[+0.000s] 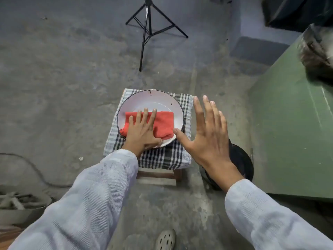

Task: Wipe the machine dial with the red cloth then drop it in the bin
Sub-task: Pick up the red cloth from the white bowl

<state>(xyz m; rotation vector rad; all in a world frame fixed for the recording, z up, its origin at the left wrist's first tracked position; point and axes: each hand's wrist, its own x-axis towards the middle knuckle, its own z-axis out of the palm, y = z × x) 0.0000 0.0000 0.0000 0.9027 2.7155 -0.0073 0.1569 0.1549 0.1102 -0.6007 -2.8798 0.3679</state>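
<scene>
A folded red cloth [163, 124] lies in a white enamel bowl [153, 101] on a small stool covered with a checked fabric [173, 156]. My left hand [142, 130] rests flat on the cloth, fingers spread. My right hand [209, 134] hovers open to the right of the bowl, above the stool's edge, holding nothing. A round black bin [241, 161] stands on the floor behind my right wrist, partly hidden. The green machine [288, 127] fills the right side; a blurred dark round part [317, 51] sits at its top, and I cannot tell whether it is the dial.
A black tripod [147, 31] stands on the concrete floor beyond the stool. A cable [34, 168] curves at the left, near a grey pan of debris [19, 206]. My sandalled foot [165, 239] shows at the bottom.
</scene>
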